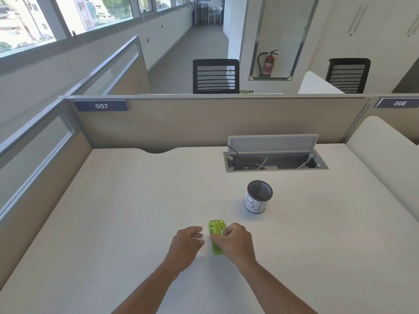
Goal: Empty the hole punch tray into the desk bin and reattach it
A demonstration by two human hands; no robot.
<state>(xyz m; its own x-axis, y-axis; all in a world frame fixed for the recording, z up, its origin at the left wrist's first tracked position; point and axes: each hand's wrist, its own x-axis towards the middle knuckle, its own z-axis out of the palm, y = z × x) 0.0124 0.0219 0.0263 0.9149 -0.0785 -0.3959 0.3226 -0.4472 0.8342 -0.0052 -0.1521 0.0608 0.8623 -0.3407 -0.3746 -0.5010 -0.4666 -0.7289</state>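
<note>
A lime-green hole punch (216,232) lies on the white desk (127,200) near the front middle. My right hand (233,242) is closed over its right side and near end, gripping it. My left hand (187,242) hovers just left of the punch with its fingers curled and apart, holding nothing. The desk bin (258,197), a small black mesh cup with a white paper label, stands upright beyond and to the right of the punch. The punch's tray is hidden under its body and my right hand.
An open cable hatch (275,158) with its grey lid raised is set into the desk behind the bin. Beige partition walls (204,123) close the desk at the back and left. A rounded divider (385,159) runs along the right.
</note>
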